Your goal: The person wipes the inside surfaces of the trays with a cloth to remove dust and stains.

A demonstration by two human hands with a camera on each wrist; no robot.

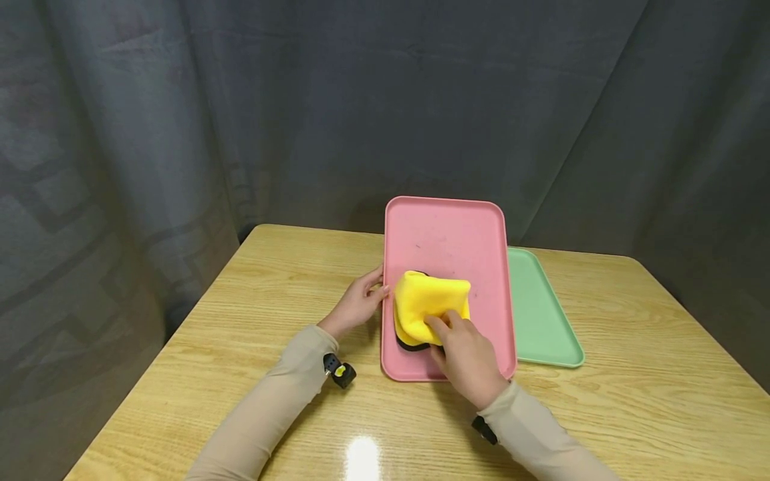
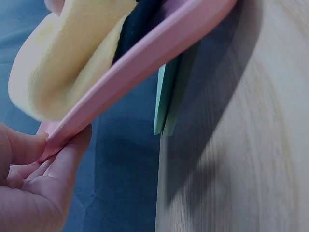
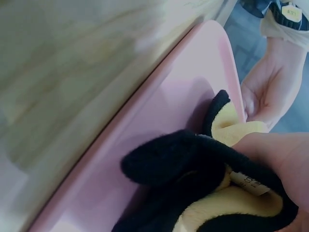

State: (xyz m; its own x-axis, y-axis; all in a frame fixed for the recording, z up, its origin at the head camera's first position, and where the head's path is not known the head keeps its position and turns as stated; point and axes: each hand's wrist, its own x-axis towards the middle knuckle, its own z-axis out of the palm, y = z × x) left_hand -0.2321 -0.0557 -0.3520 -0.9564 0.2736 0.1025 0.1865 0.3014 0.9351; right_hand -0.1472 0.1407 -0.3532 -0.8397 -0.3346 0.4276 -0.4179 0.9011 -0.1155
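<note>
A pink tray (image 1: 448,230) is held above the table, tilted in the left wrist view. My left hand (image 1: 355,306) grips its left rim, the thumb on top and the fingers beneath. On the tray lies a yellow cloth (image 1: 421,294) with black parts along its edge. My right hand (image 1: 472,361) pinches the cloth's near side. In the right wrist view the cloth's black fabric (image 3: 164,157) hangs in folds, and a white label (image 3: 248,183) shows near the right hand. Some of the cloth's underside is hidden.
A green tray (image 1: 544,314) lies on the wooden table (image 1: 295,274), to the right of the pink tray and partly covered by it. A dark grey curtain (image 1: 373,100) hangs behind the table.
</note>
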